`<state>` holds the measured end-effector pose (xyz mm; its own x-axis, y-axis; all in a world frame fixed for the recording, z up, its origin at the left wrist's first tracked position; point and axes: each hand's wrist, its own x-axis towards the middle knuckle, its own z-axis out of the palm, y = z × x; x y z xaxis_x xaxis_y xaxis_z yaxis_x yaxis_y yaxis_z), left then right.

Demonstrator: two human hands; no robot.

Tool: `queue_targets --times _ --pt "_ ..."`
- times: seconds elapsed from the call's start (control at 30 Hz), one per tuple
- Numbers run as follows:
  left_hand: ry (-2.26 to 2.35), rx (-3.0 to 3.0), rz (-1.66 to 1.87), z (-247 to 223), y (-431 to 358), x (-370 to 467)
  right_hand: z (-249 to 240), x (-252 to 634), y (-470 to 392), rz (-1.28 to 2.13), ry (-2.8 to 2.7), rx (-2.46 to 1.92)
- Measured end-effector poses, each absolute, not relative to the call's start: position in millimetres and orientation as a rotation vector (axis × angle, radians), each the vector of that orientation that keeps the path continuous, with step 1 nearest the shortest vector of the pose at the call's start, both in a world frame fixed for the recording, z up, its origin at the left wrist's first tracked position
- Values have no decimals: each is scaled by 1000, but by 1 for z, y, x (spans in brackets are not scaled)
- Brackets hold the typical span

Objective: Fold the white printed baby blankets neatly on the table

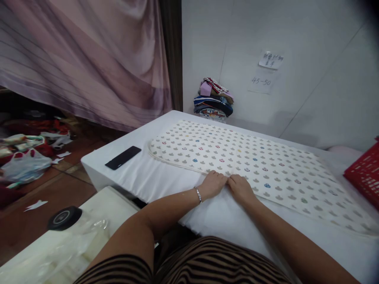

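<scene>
A white patterned cloth (251, 173) with small grey and coloured prints lies spread flat on the white-covered table (139, 173). At the middle of its near edge, my left hand (213, 184) and my right hand (239, 187) are side by side, fingertips nearly touching. Both have their fingers curled closed on the cloth's edge. A metal bracelet (197, 195) circles my left wrist.
A black phone (122, 157) lies on the table's left corner. Folded fabrics (213, 98) are stacked at the back wall. A red basket (365, 171) stands at the right. Lower left, a white surface holds a black round object (64, 217) and clear plastic (77, 244).
</scene>
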<state>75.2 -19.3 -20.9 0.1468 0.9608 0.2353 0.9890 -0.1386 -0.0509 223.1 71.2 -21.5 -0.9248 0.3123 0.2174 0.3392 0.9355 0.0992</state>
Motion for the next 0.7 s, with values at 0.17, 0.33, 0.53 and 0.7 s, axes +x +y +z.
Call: queue_targets --times 0.17,0.33,0.53,0.7 --pt "-1957 -2192 -282 -24 -20 70 -21 214 69 -21 -2931 -586" --pt "-2073 -2100 -289 -23 -21 62 -15 217 72 227 -2921 -692" --pt "-2139 -2036 -223 -19 -22 52 -14 217 75 308 -2937 -697" --pt "-2092 -2034 -164 -20 -28 42 -9 216 74 291 -2986 -712"
